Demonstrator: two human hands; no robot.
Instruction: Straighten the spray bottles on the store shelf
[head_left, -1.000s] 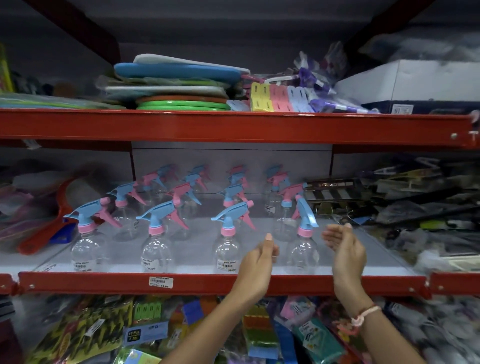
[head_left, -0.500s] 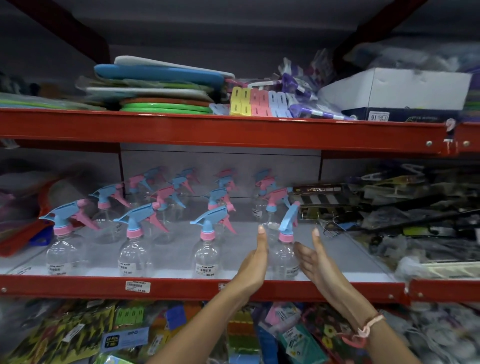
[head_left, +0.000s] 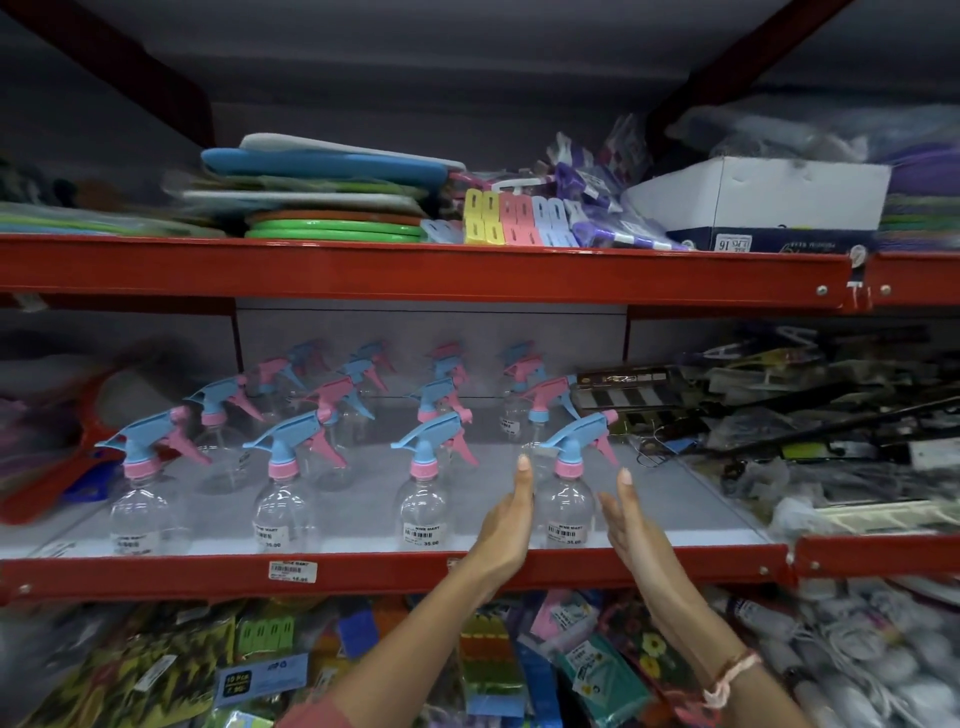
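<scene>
Clear spray bottles with blue and pink trigger heads stand in rows on the middle shelf (head_left: 670, 501). Three front bottles (head_left: 137, 514), (head_left: 283, 512), (head_left: 423, 512) point their nozzles left. The rightmost front bottle (head_left: 566, 506) stands upright near the shelf's front, its nozzle also pointing left. My left hand (head_left: 506, 525) is flat and upright against that bottle's left side. My right hand (head_left: 631, 525) is flat too, a small gap off its right side. Neither hand is closed around it. Several more bottles (head_left: 441, 395) stand in rows behind.
A red front rail (head_left: 363, 574) with a price tag edges the shelf. Dark packaged goods (head_left: 810, 415) crowd the right of the bottles and a red plastic item (head_left: 78, 462) lies at the left. The upper red beam (head_left: 415, 270) hangs overhead. Packets (head_left: 260, 654) fill the shelf below.
The rightmost front bottle's head has turned from pointing toward me to pointing left like the others. Both hands have closed in to flank it with straight fingers.
</scene>
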